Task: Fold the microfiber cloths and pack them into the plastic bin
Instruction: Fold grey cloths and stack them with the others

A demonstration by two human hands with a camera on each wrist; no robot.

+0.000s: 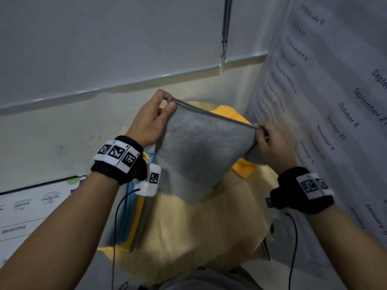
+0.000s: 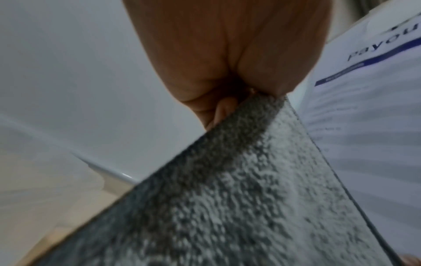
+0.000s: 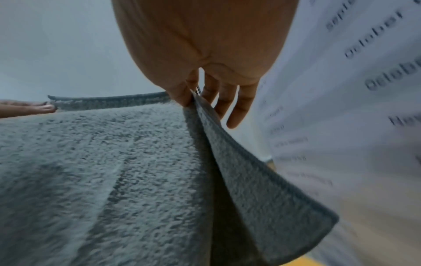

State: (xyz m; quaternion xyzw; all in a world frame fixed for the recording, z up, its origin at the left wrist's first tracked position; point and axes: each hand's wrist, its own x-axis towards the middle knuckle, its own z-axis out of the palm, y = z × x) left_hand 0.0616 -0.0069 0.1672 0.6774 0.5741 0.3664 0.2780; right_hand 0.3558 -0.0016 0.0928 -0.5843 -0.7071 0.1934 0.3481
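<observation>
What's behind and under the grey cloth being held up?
Behind the grey cloth, a yellow cloth peeks out; under it lies a tan surface. To its left, stacked cloths show edges. The rest is covered.

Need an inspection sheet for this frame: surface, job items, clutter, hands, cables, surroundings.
Surface: tan paper-covered tabletop.
Job's things: grey cloth held up in the air, top edge doubled; yellow cloth lies beneath; folded stack at left; plastic bin not seen.
Clutter: nothing seen.
Grippers: left hand pinches the cloth's left top corner; right hand pinches the right top corner.
Cables: black leads hang from both wrist units.
Surroundings: whiteboard behind; dated poster at right; printed sheet at left.
</observation>
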